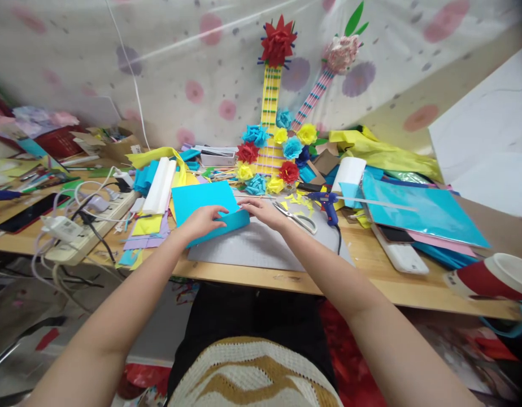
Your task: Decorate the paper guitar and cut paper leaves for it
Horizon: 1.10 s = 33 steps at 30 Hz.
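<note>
A sheet of bright blue paper (201, 198) lies over a grey board, its near edge folded up into a long strip. My left hand (205, 221) is on the fold, its fingers and thumb closed on the strip near the middle. At the right end of the same fold, my right hand (263, 212) pinches the paper; its fingertips are partly hidden. Just right of that hand lie open scissors (295, 218) with pale handles. Beyond them a blue hot glue gun (326, 204) rests on the board.
A paper guitar (270, 113) covered in paper flowers leans on the back curtain. On the left stand a power strip (91, 229) with tangled cables and a phone (32, 213). Plastic-wrapped blue paper (422, 212) and a paper cup (494, 277) are on the right.
</note>
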{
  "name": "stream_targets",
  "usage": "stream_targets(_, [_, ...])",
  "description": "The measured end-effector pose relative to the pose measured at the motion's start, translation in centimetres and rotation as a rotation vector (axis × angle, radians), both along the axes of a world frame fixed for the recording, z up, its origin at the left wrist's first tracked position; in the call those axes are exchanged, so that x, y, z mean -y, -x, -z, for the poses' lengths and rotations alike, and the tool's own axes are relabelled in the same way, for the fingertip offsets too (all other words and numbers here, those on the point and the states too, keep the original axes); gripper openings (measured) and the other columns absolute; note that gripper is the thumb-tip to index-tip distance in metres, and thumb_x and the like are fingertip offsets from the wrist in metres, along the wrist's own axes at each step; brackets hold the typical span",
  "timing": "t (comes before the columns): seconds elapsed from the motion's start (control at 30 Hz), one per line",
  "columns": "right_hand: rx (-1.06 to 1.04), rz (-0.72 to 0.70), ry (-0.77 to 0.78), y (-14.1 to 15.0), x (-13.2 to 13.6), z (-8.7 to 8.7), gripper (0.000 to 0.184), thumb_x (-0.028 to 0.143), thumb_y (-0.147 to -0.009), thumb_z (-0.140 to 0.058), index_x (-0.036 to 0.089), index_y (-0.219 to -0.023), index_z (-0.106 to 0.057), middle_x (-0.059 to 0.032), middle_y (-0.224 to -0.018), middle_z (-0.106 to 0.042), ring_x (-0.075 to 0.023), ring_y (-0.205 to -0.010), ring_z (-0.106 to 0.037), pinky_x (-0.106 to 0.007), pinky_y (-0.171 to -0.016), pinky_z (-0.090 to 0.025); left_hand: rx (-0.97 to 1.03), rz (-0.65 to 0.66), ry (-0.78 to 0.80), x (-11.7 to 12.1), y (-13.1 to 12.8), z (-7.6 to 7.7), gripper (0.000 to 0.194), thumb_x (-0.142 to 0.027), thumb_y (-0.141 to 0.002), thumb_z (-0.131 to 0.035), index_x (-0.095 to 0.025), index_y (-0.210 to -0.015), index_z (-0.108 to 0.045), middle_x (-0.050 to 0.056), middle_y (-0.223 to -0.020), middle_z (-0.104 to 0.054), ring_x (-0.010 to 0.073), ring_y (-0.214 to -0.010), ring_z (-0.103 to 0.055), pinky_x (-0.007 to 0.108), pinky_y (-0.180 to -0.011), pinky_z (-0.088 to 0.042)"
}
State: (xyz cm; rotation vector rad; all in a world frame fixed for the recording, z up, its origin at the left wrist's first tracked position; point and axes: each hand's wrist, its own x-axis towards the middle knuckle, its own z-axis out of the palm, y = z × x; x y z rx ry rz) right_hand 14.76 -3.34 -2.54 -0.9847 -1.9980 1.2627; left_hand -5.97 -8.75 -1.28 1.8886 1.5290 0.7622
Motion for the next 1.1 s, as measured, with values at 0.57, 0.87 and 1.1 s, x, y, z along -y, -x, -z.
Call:
stream_targets(0.57, [0.192, 0.246, -0.190, -0.9, 2.4, 4.6, 0.037, 0.027, -0.076, -0.052, 0.019, -0.112, -0.047, 0.0031, -0.071, -0.051, -0.0121, -0.067, -0.051, -0.024, -0.065, -0.037, -0.595, 0.118, 0.178, 2.1, 0.5, 2.4, 0.076, -0.063, -0.077, -0.036, -0.021, -0.139, -0.026, 0.010, -0.148, -0.016, 0.0300, -0.137, -0.006, 0.051, -0.107, -0.012])
stream_targets(0.87, [0.293, 0.351, -0.247, -0.5, 2.4, 5.3, 0.038, 0.028, -0.078, -0.049, 0.020, -0.115, -0.044, 0.0009, -0.077, -0.055, -0.0143, -0.068, -0.053, -0.025, -0.063, -0.037, -0.629, 0.203, 0.079, -1.5, 1.9, 2.3, 0.082, -0.067, -0.069, -0.046, -0.024, -0.136, -0.031, 0.007, -0.144, -0.030, 0.0250, -0.135, -0.020, 0.044, -0.107, -0.018])
stream_targets(1.1, [0.378, 0.396, -0.281, -0.3, 2.6, 5.4, 0.041, 0.028, -0.079, -0.046, 0.019, -0.119, -0.042, -0.0008, -0.079, -0.056, -0.0156, -0.067, -0.054, -0.026, -0.061, -0.037, -0.863, -0.044, -0.156, 0.0, -3.1, 2.2, 0.050, -0.046, -0.085, -0.036, -0.014, -0.120, -0.052, 0.014, -0.129, -0.050, 0.0291, -0.130, -0.030, 0.054, -0.106, -0.004])
